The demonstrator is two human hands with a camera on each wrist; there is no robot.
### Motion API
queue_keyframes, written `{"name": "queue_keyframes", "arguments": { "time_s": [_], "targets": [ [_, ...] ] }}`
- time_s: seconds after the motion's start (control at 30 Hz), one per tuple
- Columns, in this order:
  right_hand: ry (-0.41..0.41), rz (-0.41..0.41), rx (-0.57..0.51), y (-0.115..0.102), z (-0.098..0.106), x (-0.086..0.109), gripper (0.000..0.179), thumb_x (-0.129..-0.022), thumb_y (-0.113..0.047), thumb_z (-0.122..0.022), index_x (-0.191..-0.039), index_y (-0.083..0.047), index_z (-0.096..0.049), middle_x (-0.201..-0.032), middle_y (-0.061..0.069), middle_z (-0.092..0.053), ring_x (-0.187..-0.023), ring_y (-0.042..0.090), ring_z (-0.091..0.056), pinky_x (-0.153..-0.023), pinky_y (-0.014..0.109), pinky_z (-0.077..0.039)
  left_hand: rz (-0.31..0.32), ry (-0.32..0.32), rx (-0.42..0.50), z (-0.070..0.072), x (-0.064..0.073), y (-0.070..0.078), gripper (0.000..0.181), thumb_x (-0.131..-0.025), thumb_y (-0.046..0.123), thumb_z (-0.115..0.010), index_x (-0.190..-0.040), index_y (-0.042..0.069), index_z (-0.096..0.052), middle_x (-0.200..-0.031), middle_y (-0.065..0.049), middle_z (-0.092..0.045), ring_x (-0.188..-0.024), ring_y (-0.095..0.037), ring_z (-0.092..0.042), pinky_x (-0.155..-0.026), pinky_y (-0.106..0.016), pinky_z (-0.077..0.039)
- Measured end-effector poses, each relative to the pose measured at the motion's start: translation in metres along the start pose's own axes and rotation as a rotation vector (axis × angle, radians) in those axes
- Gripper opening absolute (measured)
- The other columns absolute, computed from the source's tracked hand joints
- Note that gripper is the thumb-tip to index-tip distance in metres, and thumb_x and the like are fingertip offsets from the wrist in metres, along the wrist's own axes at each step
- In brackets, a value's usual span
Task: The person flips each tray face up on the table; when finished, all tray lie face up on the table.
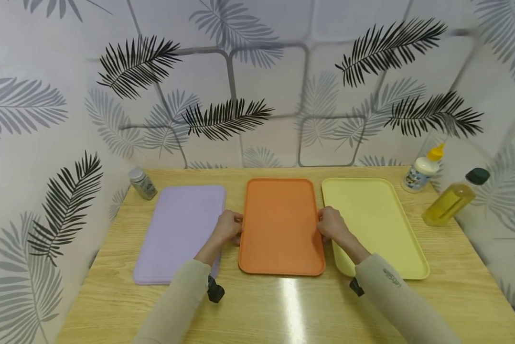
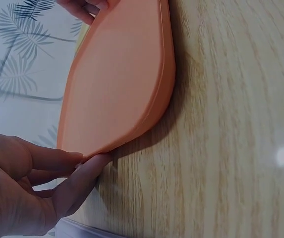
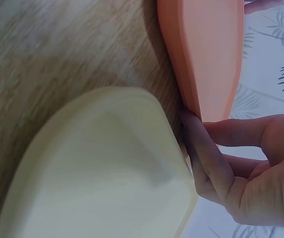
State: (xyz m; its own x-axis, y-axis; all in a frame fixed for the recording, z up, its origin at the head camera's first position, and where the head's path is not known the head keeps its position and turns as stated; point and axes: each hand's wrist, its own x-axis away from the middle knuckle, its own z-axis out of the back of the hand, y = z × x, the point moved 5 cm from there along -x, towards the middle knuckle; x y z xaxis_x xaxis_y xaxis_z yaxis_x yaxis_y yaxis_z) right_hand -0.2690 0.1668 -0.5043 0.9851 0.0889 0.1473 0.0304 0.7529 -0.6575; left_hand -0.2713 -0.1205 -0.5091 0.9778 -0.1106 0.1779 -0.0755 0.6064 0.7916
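Note:
An orange tray (image 1: 281, 229) with rounded corners and a low rim lies between both hands, in the middle of the table. My left hand (image 1: 229, 226) pinches its left rim; the left wrist view shows thumb and fingers (image 2: 57, 157) meeting at that edge. On the opposite side my right hand (image 1: 332, 224) pinches the right rim, its fingers (image 3: 208, 153) between the orange tray and the yellow tray (image 1: 371, 217). The right forearm passes over the yellow tray. A purple tray (image 1: 182, 229) lies left of the orange one, partly under the left hand and forearm.
A small jar with a grey lid (image 1: 142, 183) stands at the back left of the wooden table (image 1: 257, 306). At the back right are a white glue bottle with a yellow tip (image 1: 421, 173) and a bottle of yellow liquid (image 1: 450, 203). A leaf-patterned wall (image 1: 266, 86) borders the back.

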Motion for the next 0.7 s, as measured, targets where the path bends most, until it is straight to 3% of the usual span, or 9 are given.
{"name": "queue_keyframes", "arguments": {
  "time_s": [0.1, 0.17, 0.3, 0.4, 0.53, 0.6, 0.7],
  "targets": [
    [0.015, 0.012, 0.037, 0.001, 0.003, -0.001, 0.020, -0.068, 0.011, -0.043, -0.067, 0.002, -0.061, -0.056, 0.006, -0.055, -0.039, 0.015, -0.057, -0.035, 0.024, -0.046, 0.021, -0.021, 0.043, -0.003, -0.002, 0.001, 0.047, -0.073, -0.017, -0.054, -0.120, -0.013, -0.060, -0.099, -0.025, -0.068, -0.068, -0.035, -0.068, -0.052, -0.037, -0.058],
    [0.032, 0.025, 0.085, 0.001, 0.004, -0.001, 0.019, -0.069, 0.010, -0.044, -0.058, -0.005, -0.049, -0.051, 0.000, -0.044, -0.038, 0.010, -0.049, -0.034, 0.020, -0.036, 0.019, -0.033, 0.053, -0.003, -0.002, 0.002, 0.047, -0.075, -0.014, -0.055, -0.122, -0.014, -0.058, -0.101, -0.027, -0.067, -0.071, -0.034, -0.068, -0.054, -0.036, -0.059],
    [0.077, 0.032, 0.232, -0.011, 0.007, 0.004, 0.023, -0.081, 0.001, -0.052, -0.062, -0.010, -0.042, -0.055, 0.000, -0.035, -0.045, 0.013, -0.034, -0.040, 0.024, -0.027, 0.039, -0.041, 0.089, 0.011, 0.003, -0.001, 0.045, -0.083, -0.008, -0.056, -0.127, -0.013, -0.054, -0.103, -0.028, -0.066, -0.080, -0.036, -0.068, -0.058, -0.037, -0.060],
    [0.107, 0.034, 0.310, -0.026, 0.008, 0.009, 0.011, -0.090, -0.009, -0.055, -0.083, -0.002, -0.060, -0.069, 0.010, -0.057, -0.051, 0.019, -0.040, -0.042, 0.030, -0.032, 0.050, 0.004, 0.089, 0.039, 0.009, -0.006, 0.043, -0.086, -0.006, -0.053, -0.129, -0.013, -0.052, -0.101, -0.028, -0.065, -0.079, -0.038, -0.067, -0.054, -0.037, -0.059],
    [0.128, 0.068, 0.293, -0.048, 0.004, 0.016, 0.031, -0.092, -0.013, -0.057, -0.120, -0.001, -0.064, -0.102, 0.015, -0.069, -0.059, 0.021, -0.054, -0.043, 0.031, -0.040, 0.016, 0.103, -0.025, 0.084, 0.017, -0.022, 0.043, -0.085, -0.004, -0.051, -0.126, -0.015, -0.052, -0.096, -0.028, -0.064, -0.073, -0.035, -0.066, -0.052, -0.033, -0.058],
    [0.133, 0.108, 0.258, -0.060, -0.001, 0.019, 0.033, -0.092, -0.012, -0.058, -0.124, -0.002, -0.063, -0.102, 0.013, -0.070, -0.062, 0.020, -0.058, -0.043, 0.029, -0.041, 0.000, 0.139, -0.110, 0.105, 0.022, -0.033, 0.043, -0.084, -0.002, -0.052, -0.125, -0.016, -0.053, -0.094, -0.028, -0.064, -0.069, -0.035, -0.066, -0.053, -0.035, -0.058],
    [0.103, 0.165, 0.138, -0.083, -0.015, 0.023, 0.033, -0.092, -0.011, -0.059, -0.124, -0.003, -0.063, -0.100, 0.011, -0.070, -0.061, 0.016, -0.058, -0.043, 0.025, -0.039, -0.030, 0.167, -0.281, 0.130, 0.028, -0.052, 0.042, -0.085, 0.003, -0.056, -0.122, -0.016, -0.053, -0.094, -0.029, -0.063, -0.075, -0.038, -0.064, -0.064, -0.043, -0.056]
  ]
}}
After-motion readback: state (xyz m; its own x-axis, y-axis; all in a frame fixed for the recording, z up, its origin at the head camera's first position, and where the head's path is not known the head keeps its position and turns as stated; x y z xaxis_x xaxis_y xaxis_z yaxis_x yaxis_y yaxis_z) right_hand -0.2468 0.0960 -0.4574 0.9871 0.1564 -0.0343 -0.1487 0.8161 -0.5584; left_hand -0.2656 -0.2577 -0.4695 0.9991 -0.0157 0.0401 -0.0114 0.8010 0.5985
